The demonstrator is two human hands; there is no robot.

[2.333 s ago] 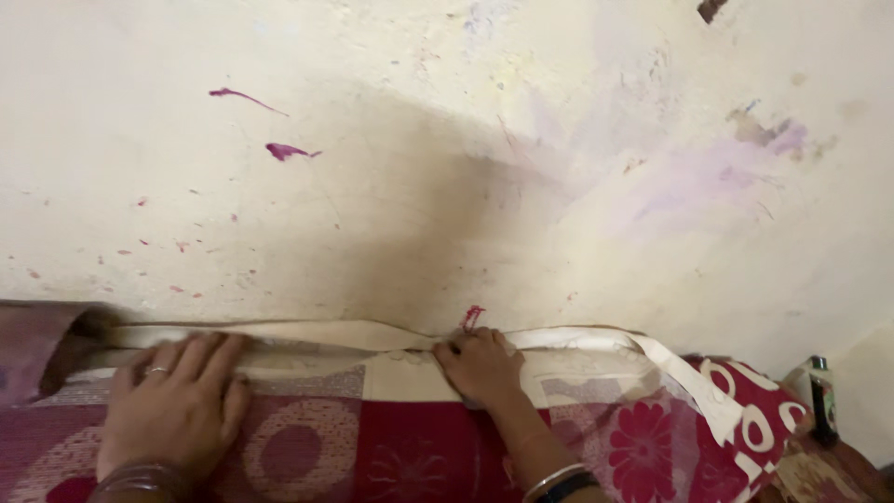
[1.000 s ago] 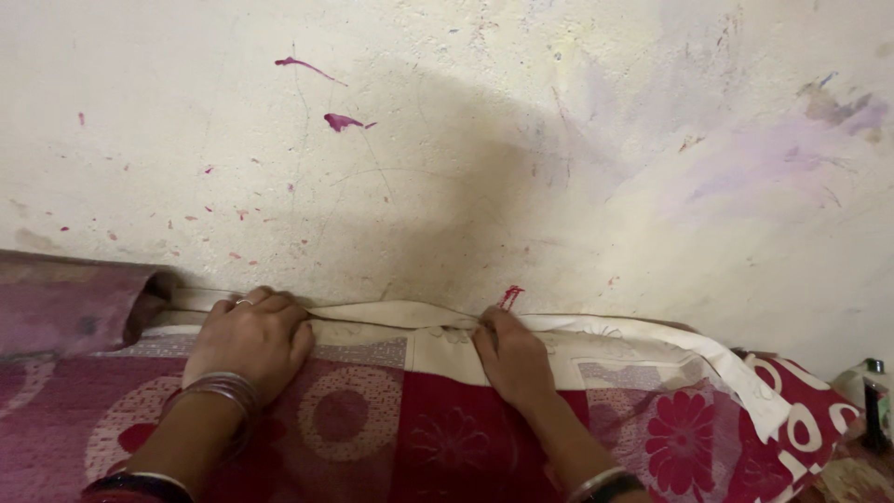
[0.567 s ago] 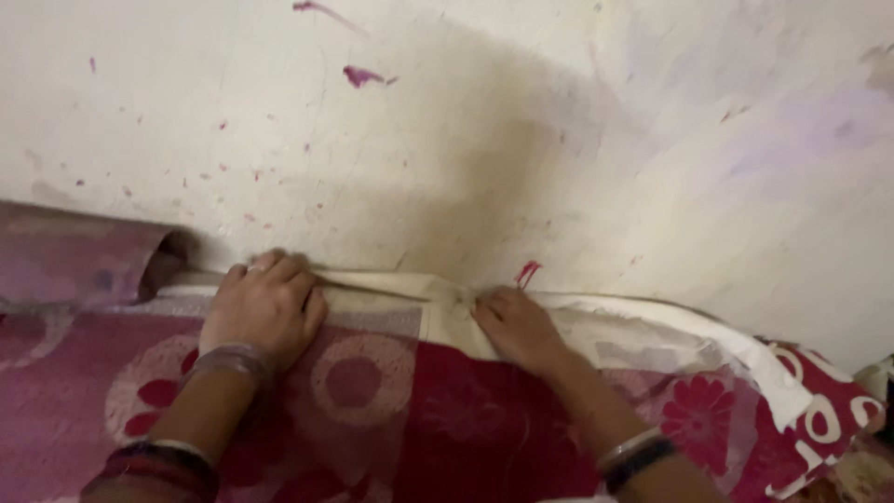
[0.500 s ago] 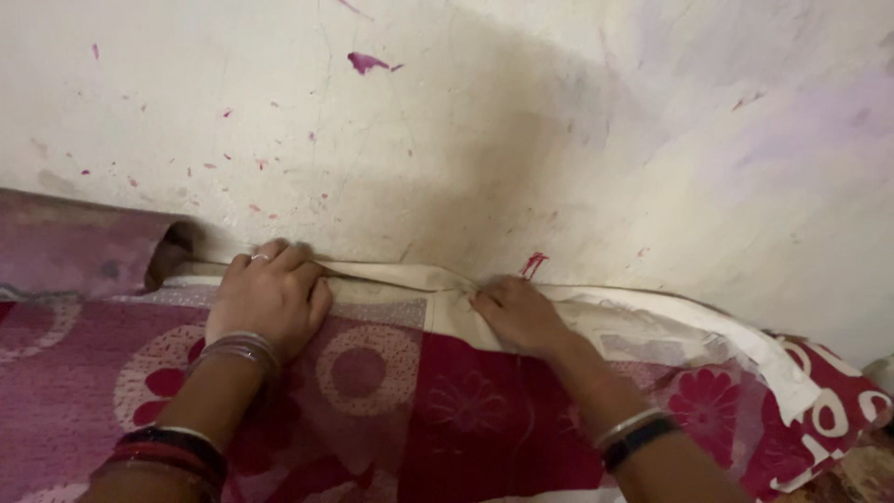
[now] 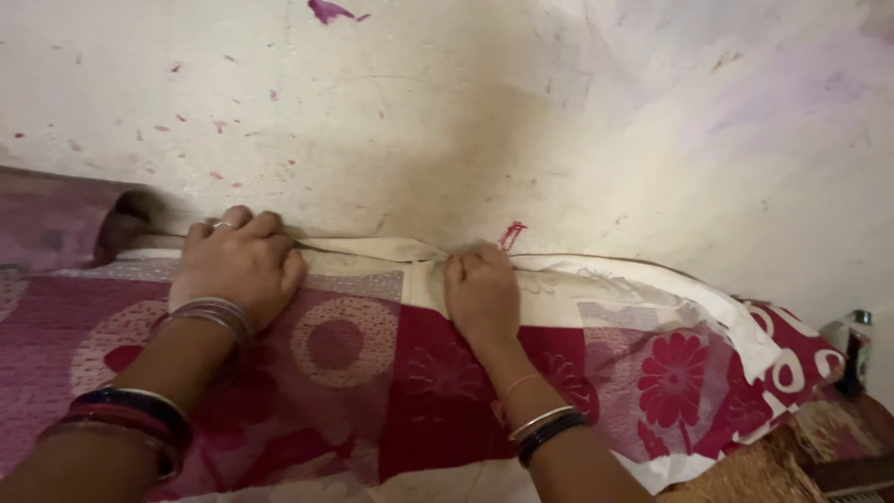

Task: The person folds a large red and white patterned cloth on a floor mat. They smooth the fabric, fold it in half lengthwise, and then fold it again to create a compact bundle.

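A red and maroon bedsheet [image 5: 410, 373] with flower and circle prints covers a mattress against a stained cream wall [image 5: 466, 112]. Its cream border [image 5: 372, 250] runs along the wall. My left hand [image 5: 237, 265], with a ring and bangles on the wrist, presses palm down on the border, fingers curled into the gap at the wall. My right hand [image 5: 482, 293], bangles on its wrist, lies flat on the border a little to the right, fingertips at the wall edge. Neither hand lifts the cloth.
A maroon rolled bolster or cushion [image 5: 56, 219] lies at the far left against the wall. At the right the sheet corner [image 5: 792, 359] hangs loose over the bed end. A small bottle [image 5: 852, 349] stands at the far right edge, above a woven mat [image 5: 745, 475].
The view has tilted down, showing more of the sheet and both forearms. My right hand has turned to lie straighter on the border. Both hands stay at the wall edge.
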